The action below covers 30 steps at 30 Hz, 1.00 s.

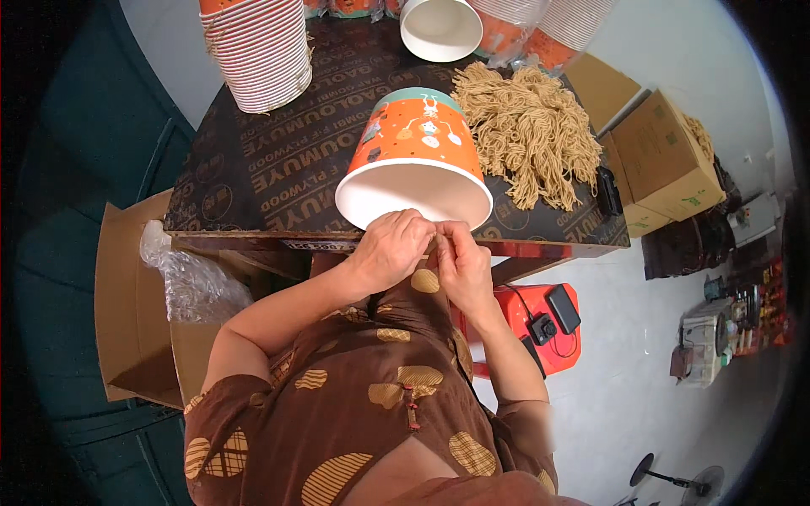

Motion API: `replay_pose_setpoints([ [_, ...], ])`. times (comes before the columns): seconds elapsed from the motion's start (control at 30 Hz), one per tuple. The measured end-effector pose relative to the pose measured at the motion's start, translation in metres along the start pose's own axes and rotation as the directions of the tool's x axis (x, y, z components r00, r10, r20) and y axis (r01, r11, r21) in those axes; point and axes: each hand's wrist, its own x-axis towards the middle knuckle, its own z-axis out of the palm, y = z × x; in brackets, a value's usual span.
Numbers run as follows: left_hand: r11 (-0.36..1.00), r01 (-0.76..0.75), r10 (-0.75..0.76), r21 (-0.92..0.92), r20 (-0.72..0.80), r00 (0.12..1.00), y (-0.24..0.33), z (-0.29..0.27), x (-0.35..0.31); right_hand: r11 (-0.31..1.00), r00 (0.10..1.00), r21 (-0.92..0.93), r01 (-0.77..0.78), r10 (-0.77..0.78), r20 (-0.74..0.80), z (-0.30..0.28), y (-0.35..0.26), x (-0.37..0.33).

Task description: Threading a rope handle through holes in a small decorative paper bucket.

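Observation:
An orange paper bucket [422,126] with a white rim, a pale green base band and small cartoon prints lies on its side on the table, its mouth toward me. Just in front of its lower rim, at the table edge, my hands meet. My left hand [390,253] is closed, fingers curled and tips pressed together. Touching or nearly touching it, my right hand [462,263] pinches with thumb and forefinger. Whatever sits between the fingertips is too small to make out. A heap of tan cords [531,131] lies right of the bucket.
Nested paper buckets [257,59] stand at the table's far left. A white-mouthed bucket [440,29] lies at the back, near plastic-wrapped stacks [561,29]. An open carton [135,312] is at left, a red stool [561,337] with small devices below right, cartons [666,152] beyond.

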Motion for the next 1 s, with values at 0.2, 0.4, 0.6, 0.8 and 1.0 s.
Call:
replay_pose_setpoints([
  [0.2,0.958,0.237,-0.221,-0.164,0.112,0.969,0.004,-0.011,0.008,1.000,1.000,-0.011,-0.006,0.005,-0.028,0.007,0.004,-0.004],
  [0.4,0.909,0.396,-0.373,-0.128,0.168,0.912,0.006,-0.016,0.017,0.993,0.994,-0.044,0.108,-0.109,-0.027,0.008,0.009,-0.010],
  [0.6,0.937,0.348,-0.342,-0.031,0.118,0.932,0.002,-0.010,0.019,0.986,0.991,-0.099,0.131,-0.130,0.017,0.007,0.022,-0.019],
  [0.8,0.945,0.317,-0.327,0.086,0.157,0.932,0.001,-0.004,0.022,0.978,0.990,-0.155,0.138,-0.132,0.049,0.007,0.022,-0.022],
  [1.0,0.937,0.324,-0.346,0.128,0.234,0.909,0.001,-0.005,0.025,0.912,0.967,-0.334,0.237,-0.253,-0.006,0.007,0.015,-0.023],
])
